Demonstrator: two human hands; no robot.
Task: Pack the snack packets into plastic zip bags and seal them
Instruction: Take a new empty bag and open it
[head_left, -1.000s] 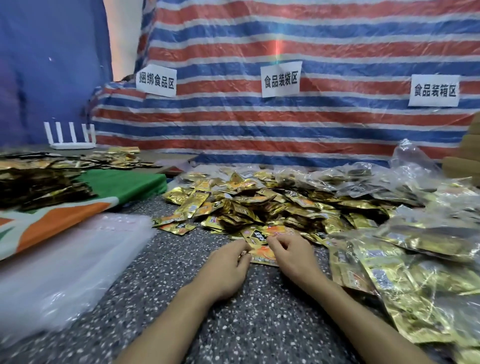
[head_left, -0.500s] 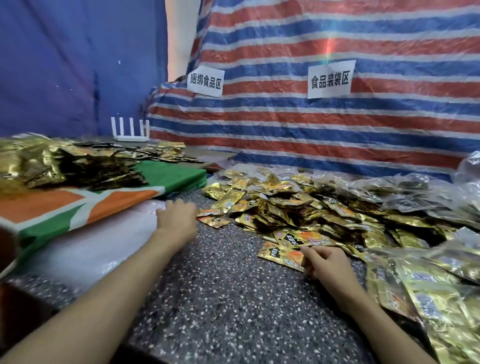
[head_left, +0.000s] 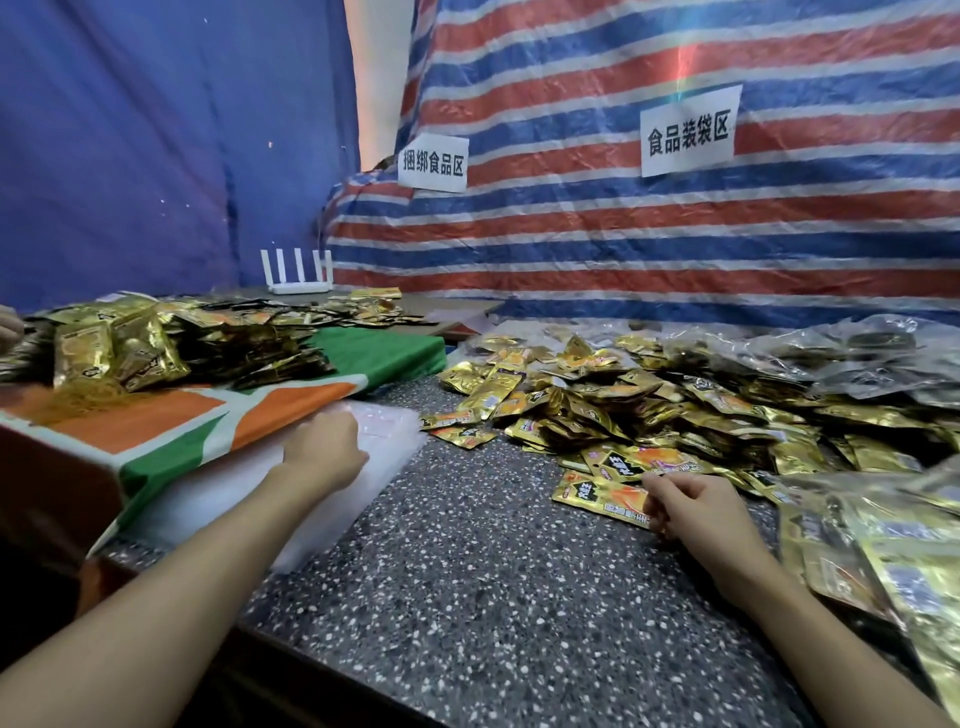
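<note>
A heap of gold snack packets (head_left: 613, 395) covers the speckled table (head_left: 493, 571) at the middle and right. My right hand (head_left: 691, 506) grips a small stack of gold-and-orange packets (head_left: 597, 493) at the heap's near edge. My left hand (head_left: 324, 449) reaches left onto a stack of clear plastic zip bags (head_left: 374, 467) and touches the top one; whether its fingers pinch a bag is hidden. Filled clear bags of packets (head_left: 893, 551) lie at the right.
A second pile of gold packets (head_left: 171, 343) sits on an orange, green and white cloth (head_left: 208, 415) at the left. A white router (head_left: 301, 275) stands at the back. A striped tarp with paper signs (head_left: 685, 132) closes the rear.
My left hand left the packets and moved left to the stack of zip bags. The view has swung left. My right hand keeps hold of the packets.
</note>
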